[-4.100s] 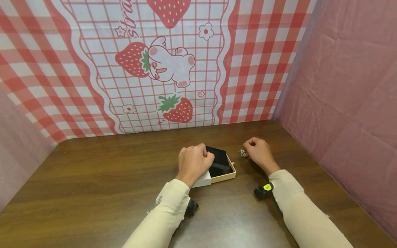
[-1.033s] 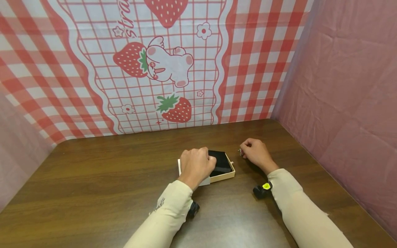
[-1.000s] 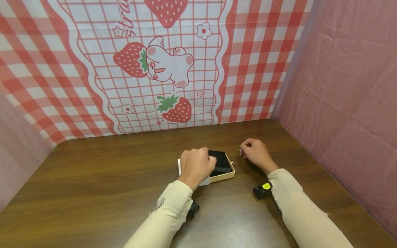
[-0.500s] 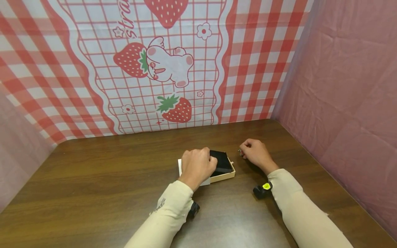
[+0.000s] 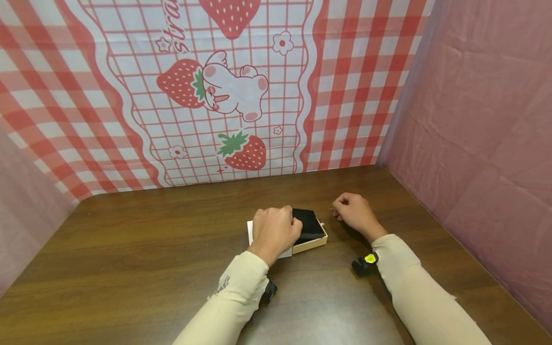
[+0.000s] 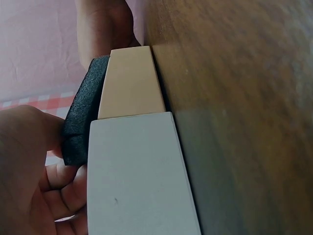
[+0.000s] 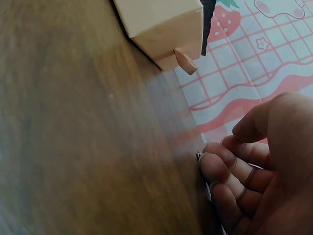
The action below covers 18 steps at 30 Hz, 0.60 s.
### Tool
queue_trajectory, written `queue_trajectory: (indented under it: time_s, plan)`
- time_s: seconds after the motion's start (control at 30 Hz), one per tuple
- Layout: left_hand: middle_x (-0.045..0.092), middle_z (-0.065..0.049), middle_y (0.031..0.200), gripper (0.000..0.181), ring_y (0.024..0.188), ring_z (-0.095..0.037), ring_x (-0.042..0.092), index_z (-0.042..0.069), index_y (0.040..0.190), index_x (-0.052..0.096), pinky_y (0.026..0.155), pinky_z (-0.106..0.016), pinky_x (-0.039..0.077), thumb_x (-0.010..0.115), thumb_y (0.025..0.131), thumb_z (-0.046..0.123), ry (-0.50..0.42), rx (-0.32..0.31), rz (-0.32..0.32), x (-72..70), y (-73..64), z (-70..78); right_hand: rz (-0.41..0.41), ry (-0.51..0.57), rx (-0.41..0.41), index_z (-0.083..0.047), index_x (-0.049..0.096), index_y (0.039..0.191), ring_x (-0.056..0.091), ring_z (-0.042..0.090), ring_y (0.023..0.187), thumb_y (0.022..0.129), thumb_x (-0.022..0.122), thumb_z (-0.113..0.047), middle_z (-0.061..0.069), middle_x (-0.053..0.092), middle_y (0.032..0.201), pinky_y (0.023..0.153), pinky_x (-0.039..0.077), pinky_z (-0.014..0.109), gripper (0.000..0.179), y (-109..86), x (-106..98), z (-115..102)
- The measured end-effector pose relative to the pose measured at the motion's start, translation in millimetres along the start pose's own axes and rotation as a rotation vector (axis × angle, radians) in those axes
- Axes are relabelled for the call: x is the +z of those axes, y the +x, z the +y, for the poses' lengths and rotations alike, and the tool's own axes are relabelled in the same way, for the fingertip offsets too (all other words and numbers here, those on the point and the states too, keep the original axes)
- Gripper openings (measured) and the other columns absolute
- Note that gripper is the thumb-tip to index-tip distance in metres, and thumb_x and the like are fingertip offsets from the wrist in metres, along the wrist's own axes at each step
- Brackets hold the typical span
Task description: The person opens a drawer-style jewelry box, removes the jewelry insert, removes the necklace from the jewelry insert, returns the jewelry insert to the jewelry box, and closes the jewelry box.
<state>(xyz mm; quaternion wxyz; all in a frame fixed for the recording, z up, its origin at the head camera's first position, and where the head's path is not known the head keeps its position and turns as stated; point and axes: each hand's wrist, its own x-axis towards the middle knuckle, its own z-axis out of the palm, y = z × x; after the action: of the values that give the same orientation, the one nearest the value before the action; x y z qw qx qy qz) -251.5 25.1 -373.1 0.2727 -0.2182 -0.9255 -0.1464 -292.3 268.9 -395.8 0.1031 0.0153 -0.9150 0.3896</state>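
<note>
Foam (image 5: 307, 223) sat tilted in tan tray (image 5: 309, 247), its end by the cover raised above the tray rim, far end lower. Left hand (image 5: 276, 235) was clamped on that raised end, thumb on one side, fingers on the other, per left wrist view. White cover (image 6: 137, 171) lay under that hand; tray stuck out of it toward the right hand (image 5: 355, 211). Box was flat on the wood table (image 5: 129, 239), right of centre in head view. Tan tab (image 7: 186, 62) poked from the tray's end wall, facing the right hand.

Right hand was low over the table, just beside the tray, not touching it. Fingers curled round a silver piece (image 5: 333, 209); only a bit showed past the fingertips, so couldn't tell its shape. Thumb looked apart from the fingertips in right wrist view.

Rest: black camera (image 5: 362, 267) with yellow patch (image 5: 370, 258) at right wrist, cream sleeves (image 5: 422, 278) on both arms, strawberry check cloth (image 5: 358, 96) behind the table, pink cloth (image 5: 474, 120) along the right side.
</note>
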Motion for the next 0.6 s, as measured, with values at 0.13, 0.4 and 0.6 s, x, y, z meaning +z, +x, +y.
queue_trajectory:
  time_s: [0.13,0.4,0.6]
  plan:
    - [0.04,0.005,0.044,0.03,0.047,-0.022,0.052,0.019,0.055,0.044,0.052,-0.039,0.039,0.062,0.079,0.022,0.0,0.002,-0.004,-0.7,-0.4,0.3,-0.004,0.0,0.001,-0.003,0.069,0.087,0.063,0.015,0.062,0.093,0.058,-0.014,0.005,0.068,0.074,0.065,0.047,0.032,0.017,0.2,0.5,0.0]
    - [0.053,-0.001,0.05,0.024,0.054,-0.027,0.06,0.017,0.059,0.053,0.056,-0.041,0.042,0.064,0.08,0.024,0.004,-0.01,-0.014,0.4,0.2,0.4,-0.104,0.045,-0.053,0.0,0.069,0.097,0.061,0.017,0.057,0.097,0.059,-0.014,0.006,0.066,0.072,0.056,0.051,0.032,0.017,0.3,2.7,-1.4]
    - [0.055,-0.001,0.052,0.022,0.056,-0.026,0.061,0.016,0.062,0.057,0.059,-0.041,0.043,0.064,0.081,0.026,0.011,-0.019,-0.041,0.0,0.9,0.8,-0.243,0.036,-0.125,-0.002,0.072,0.104,0.057,0.019,0.057,0.099,0.059,-0.013,0.005,0.062,0.069,0.054,0.051,0.034,0.018,-0.7,5.9,-5.1]
